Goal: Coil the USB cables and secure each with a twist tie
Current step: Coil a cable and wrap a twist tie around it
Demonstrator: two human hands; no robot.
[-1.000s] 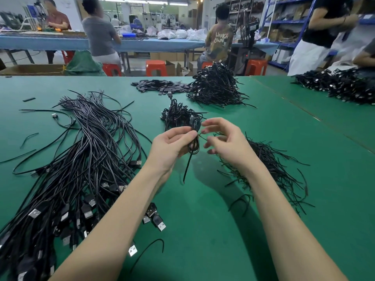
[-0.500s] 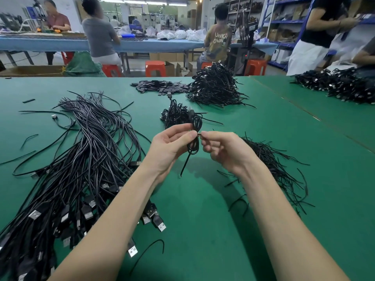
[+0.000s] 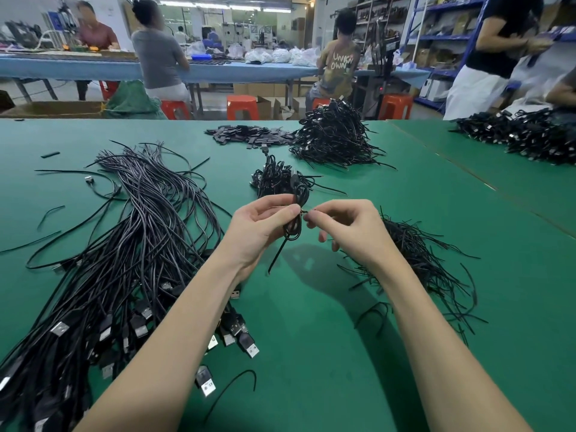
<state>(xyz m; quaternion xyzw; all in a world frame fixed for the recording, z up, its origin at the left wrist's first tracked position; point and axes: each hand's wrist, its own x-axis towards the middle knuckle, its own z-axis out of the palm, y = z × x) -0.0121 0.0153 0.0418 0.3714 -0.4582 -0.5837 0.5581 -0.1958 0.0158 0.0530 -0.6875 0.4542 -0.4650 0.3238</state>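
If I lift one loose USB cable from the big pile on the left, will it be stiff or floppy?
Probably floppy: the loose USB cables lie in soft curves. Likely tangles with its neighbours, since strands cross.

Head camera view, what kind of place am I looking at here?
Most likely a small factory packing floor: long green table heaped with cables, workers on orange stools at a second table, and stock shelves. The hands are tying one coil.

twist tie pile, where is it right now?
Head view: the twist tie pile lies on the green table, right of centre, just behind the right hand.
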